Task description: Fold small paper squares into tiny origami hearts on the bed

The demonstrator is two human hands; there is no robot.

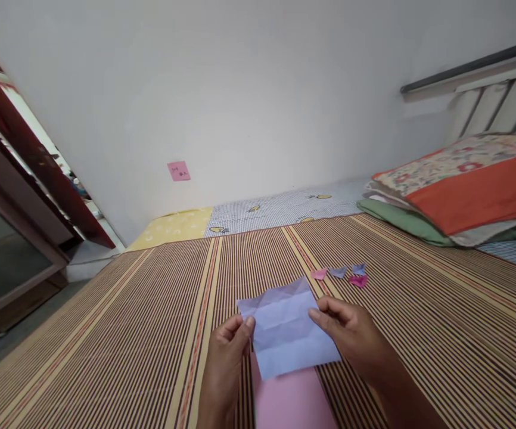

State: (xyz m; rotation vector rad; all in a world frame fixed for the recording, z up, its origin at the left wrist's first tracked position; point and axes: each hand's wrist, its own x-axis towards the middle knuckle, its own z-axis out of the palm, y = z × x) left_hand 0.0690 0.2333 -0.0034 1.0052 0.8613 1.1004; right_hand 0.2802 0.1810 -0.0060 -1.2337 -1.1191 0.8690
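Note:
A creased sheet of light blue-violet paper (285, 328) is held up between both hands. My left hand (226, 351) pinches its left edge between thumb and fingers. On the opposite edge, my right hand (351, 333) grips the paper in the same way. Fold lines cross the sheet, and its top edge is uneven. Beneath it lies a pink sheet or pad (296, 402), partly covered by the blue paper. Beyond the right hand, several small folded paper pieces rest on the mat: a light pink one (319, 273), a greyish one (338, 272), a blue one (358, 269) and a magenta one (358, 280).
A striped woven mat (151, 322) covers the bed. Folded bedding with a floral and orange cover (472, 179) is piled at the right, near a radiator (503, 107). A pink note (179, 171) sticks to the white wall. A dark red door (47, 161) stands at the left.

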